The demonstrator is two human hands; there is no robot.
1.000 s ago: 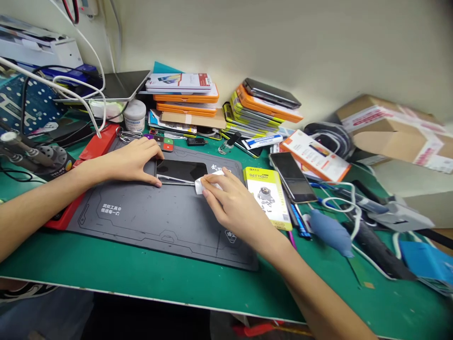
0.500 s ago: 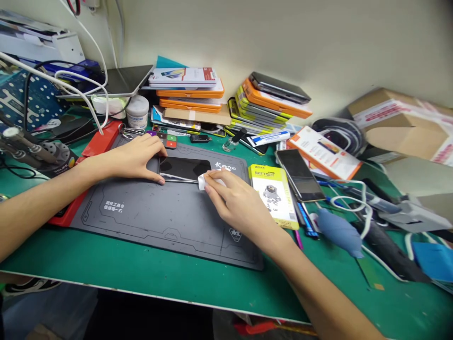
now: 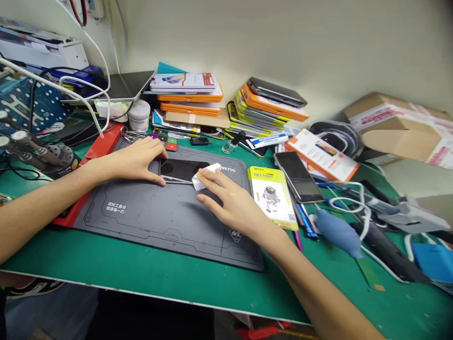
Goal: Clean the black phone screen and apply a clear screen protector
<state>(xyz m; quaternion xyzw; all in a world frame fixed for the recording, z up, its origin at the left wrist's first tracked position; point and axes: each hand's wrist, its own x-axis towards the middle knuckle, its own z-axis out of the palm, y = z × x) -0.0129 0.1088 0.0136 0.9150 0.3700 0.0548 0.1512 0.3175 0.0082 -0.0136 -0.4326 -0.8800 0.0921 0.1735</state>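
Note:
A smartphone with a dark screen lies flat on the grey work mat. My left hand grips its left end, thumb on the near edge and fingers at the far edge. In my right hand is a folded white wipe, pressed by the fingertips onto the phone's right end, with the thumb held apart. The wipe and fingers hide that end of the phone.
A yellow-and-white battery box stands close to my right forearm, with another phone and a blue air blower beyond it. Stacked boxes line the wall. A red tray borders the mat's left side.
My right hand has slid the wipe slightly left along the phone, and its thumb has moved away from the wipe. My left hand stays at the phone's left end.

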